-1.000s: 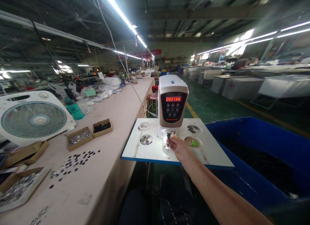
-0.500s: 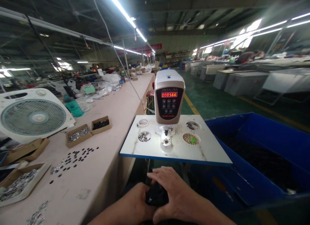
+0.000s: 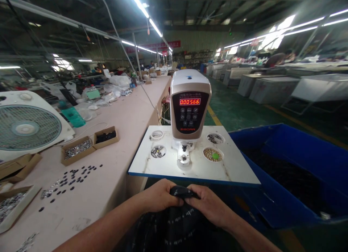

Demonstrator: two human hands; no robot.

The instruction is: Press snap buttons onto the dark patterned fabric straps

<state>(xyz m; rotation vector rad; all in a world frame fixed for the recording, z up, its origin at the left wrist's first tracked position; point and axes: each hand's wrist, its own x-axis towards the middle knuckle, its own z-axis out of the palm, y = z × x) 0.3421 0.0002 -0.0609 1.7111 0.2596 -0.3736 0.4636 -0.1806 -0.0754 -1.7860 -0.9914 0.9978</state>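
Observation:
A black fabric piece [image 3: 176, 223] with rows of small white lettering hangs between my hands, its lower part dark at the bottom of the view. My left hand [image 3: 161, 196] pinches its folded top edge from the left. From the right, my right hand [image 3: 205, 203] grips the same edge, thumb over the cloth. Just beyond stands a snap-fastening machine [image 3: 190, 110] with a red display reading 000566. Its lower die [image 3: 184, 158] sits at the front of a white tabletop [image 3: 152, 168], apart from the cloth.
Round wells in the tabletop hold metal parts, including gold pieces [image 3: 209, 155]. At left, a long bench [image 3: 108, 165] carries scattered black discs [image 3: 72, 188], cardboard boxes [image 3: 106, 138] of fasteners and a fan [image 3: 29, 125]. A blue bin [image 3: 288, 143] with dark contents stands at right.
My hands have risen and moved apart, and the black fabric now stretches between them with its lettering showing. The view has shifted slightly; the display number is the same.

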